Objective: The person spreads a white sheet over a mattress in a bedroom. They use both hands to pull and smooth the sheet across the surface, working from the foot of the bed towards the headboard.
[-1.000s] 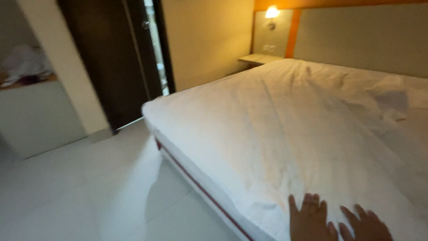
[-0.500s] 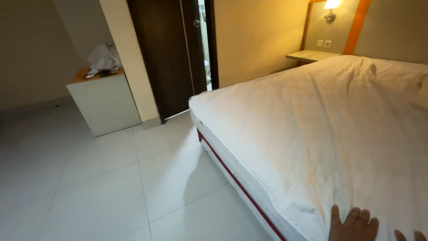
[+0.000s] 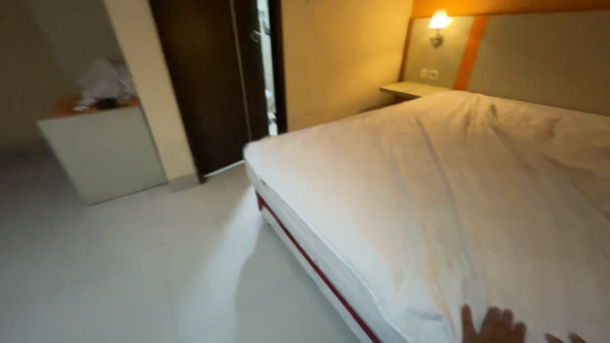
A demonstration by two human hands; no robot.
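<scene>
At the very bottom edge, the person's left hand [image 3: 492, 325] lies flat with fingers spread on the white bedsheet [image 3: 457, 190], near the bed's near side edge; it grips nothing. Only the fingertips of the right hand [image 3: 567, 338] show at the frame's lower edge, just right of the left one, so I cannot tell whether it is spread or curled. A second ago both hands showed more fully on the sheet; the view has since swung left and lifted, so they have slipped almost out of the picture while the floor and the door have come in. The hands seem to stay pressed on the sheet, as if smoothing it.

One bed [image 3: 318, 270] fills the right half, its mattress side marked by one red stripe. The sheet covers it fully, with soft creases running toward the far end.

Left of the bed lies pale tiled floor [image 3: 127, 267]. Farther left stands one low white cabinet [image 3: 105, 152] with a crumpled white bundle [image 3: 105, 82] on top. Beyond the bed's far corner is one dark door [image 3: 216, 82], slightly ajar. At the far right, one small shelf [image 3: 413, 89] sits below one lit wall lamp [image 3: 438, 20], beside the padded headboard [image 3: 546, 57].
</scene>
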